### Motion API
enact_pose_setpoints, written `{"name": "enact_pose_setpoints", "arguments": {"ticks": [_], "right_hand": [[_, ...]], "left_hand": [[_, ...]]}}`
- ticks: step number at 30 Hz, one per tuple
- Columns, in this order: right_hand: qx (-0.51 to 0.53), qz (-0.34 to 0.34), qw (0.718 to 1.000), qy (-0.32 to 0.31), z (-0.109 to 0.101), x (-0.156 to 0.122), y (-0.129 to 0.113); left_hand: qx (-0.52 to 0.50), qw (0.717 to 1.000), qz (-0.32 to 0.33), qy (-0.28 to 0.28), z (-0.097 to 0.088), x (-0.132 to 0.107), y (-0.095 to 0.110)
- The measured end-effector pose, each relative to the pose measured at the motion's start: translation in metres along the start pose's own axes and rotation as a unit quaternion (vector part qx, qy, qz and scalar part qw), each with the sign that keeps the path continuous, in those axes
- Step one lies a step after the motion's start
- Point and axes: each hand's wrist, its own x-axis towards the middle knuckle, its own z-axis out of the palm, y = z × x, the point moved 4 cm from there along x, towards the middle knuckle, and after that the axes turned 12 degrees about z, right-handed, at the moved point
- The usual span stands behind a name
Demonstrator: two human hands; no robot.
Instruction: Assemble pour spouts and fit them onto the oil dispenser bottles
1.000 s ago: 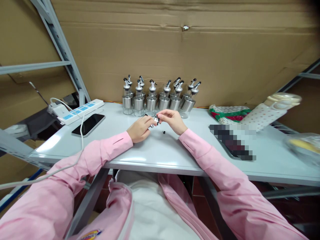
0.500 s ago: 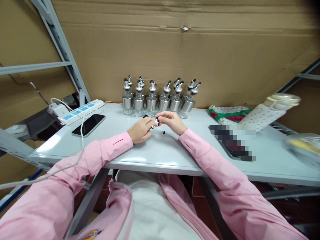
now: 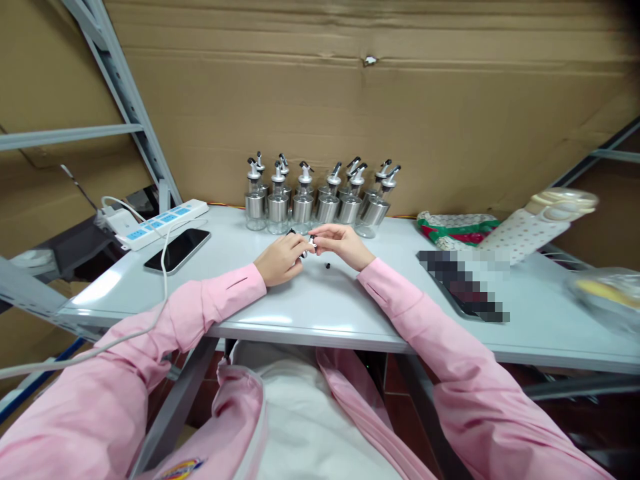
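Over the middle of the table, my left hand (image 3: 281,259) is closed around a small silver-and-black pourer spout (image 3: 312,245), much of it hidden by the fingers. My right hand (image 3: 346,245) meets it from the other side, thumb and fingers pinching its dark end. A small black piece (image 3: 328,265) lies on the table just below the fingertips. Beyond the hands stand several glass-and-steel oil bottles (image 3: 303,208) in close rows, fitted with similar spouts.
On the left of the grey table (image 3: 320,313) are a phone (image 3: 178,251), a white power strip (image 3: 165,223) and a cable. To the right lie a blurred-out dark device (image 3: 460,287), a patterned cloth (image 3: 457,229), a dotted bottle (image 3: 530,227) and a plastic-wrapped item (image 3: 607,297). Cardboard backs the table.
The spout and the right fingertips have shifted very slightly to the left. Otherwise the hands and the things on the table hold their places.
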Motion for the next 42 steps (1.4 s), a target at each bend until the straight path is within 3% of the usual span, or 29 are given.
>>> {"name": "enact_pose_setpoints", "arguments": {"ticks": [16,23,31,42], "right_hand": [[-0.002,0.037,0.999,0.016,0.001,0.000,0.003],[-0.031,0.009,0.999,-0.008,0.003,0.000,0.001],[0.005,0.015,1.000,0.022,0.001,0.001,0.004],[-0.009,0.019,1.000,0.013,-0.001,0.004,0.008]], "left_hand": [[0.025,0.999,-0.015,-0.017,0.001,0.000,-0.003],[0.030,0.999,-0.017,-0.029,0.002,-0.001,-0.003],[0.018,1.000,-0.012,-0.013,-0.001,0.000,-0.003],[-0.002,1.000,-0.007,-0.019,0.000,0.000,-0.001]]}}
